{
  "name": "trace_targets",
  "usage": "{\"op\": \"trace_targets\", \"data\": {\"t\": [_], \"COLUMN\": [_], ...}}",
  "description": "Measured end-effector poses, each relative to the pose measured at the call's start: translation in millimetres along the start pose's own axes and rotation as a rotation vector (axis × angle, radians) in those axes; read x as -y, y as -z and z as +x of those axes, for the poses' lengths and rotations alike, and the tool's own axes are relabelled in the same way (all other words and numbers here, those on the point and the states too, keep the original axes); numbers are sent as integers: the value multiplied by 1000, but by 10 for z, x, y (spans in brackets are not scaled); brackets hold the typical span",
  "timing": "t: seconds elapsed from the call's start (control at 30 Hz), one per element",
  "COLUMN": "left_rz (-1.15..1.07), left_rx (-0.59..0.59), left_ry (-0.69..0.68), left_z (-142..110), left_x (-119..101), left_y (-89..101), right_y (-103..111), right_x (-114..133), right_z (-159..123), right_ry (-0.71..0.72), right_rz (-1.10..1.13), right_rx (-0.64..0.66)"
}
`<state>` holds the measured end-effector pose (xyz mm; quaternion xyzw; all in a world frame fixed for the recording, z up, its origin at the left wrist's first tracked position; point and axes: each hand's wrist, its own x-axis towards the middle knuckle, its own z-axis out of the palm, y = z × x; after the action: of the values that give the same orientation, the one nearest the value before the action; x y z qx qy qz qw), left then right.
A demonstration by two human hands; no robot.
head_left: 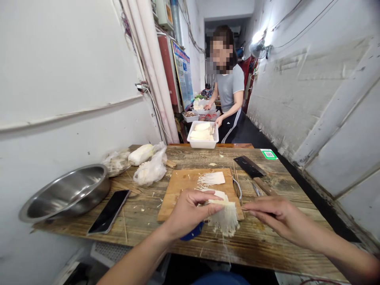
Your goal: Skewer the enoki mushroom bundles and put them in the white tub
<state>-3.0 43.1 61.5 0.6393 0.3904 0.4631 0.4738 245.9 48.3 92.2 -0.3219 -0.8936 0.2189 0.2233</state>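
My left hand (188,211) pinches a flat bunch of white enoki mushrooms (224,217) between thumb and fingers, the thin stems and caps hanging down over the cutting board's near edge. My right hand (277,217) is closed just to its right, with a thin bamboo skewer (245,208) between the fingertips. The skewer's tip is close to the bunch; whether it enters it I cannot tell. On the wooden cutting board (181,186) lies another flat bunch of enoki (212,179), with more enoki partly hidden behind my left hand.
A cleaver (249,166) and loose skewers (235,172) lie right of the board. To the left are a phone (109,211), a steel bowl (67,194) and bagged mushrooms (151,168). Across the table a person (230,87) holds a white tub (203,144) at the far edge.
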Motion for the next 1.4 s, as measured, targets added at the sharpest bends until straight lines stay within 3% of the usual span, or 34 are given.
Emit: {"op": "trace_targets", "data": {"t": [0.2,0.3,0.4,0.53,0.63,0.8,1.07,1.23,1.4], "left_rz": [-36,69,292,535,621,685,699,725,650], "left_rx": [17,42,87,274,368,356,376,387,378], "left_ry": [51,30,-77,-277,-318,-346,-384,-387,-307], "left_z": [0,21,70,140,163,176,208,220,327], "left_x": [13,-5,-36,-100,-146,-164,-167,-176,-153], "left_y": [-44,-17,46,78,26,-74,26,-23,136], "right_y": [-45,-75,-93,-100,-100,-119,-134,-150,-156], "right_x": [11,23,24,41,58,64,32,31,-24], "right_z": [-45,-55,-55,-38,-18,-5,-34,-1,31], "right_ry": [60,89,122,96,87,93,88,72,59], "right_rz": [-30,-61,-141,-180,-199,-215,-203,-232,-234], "right_rx": [-41,-56,-40,-7,20,21,-18,-11,-31]}}
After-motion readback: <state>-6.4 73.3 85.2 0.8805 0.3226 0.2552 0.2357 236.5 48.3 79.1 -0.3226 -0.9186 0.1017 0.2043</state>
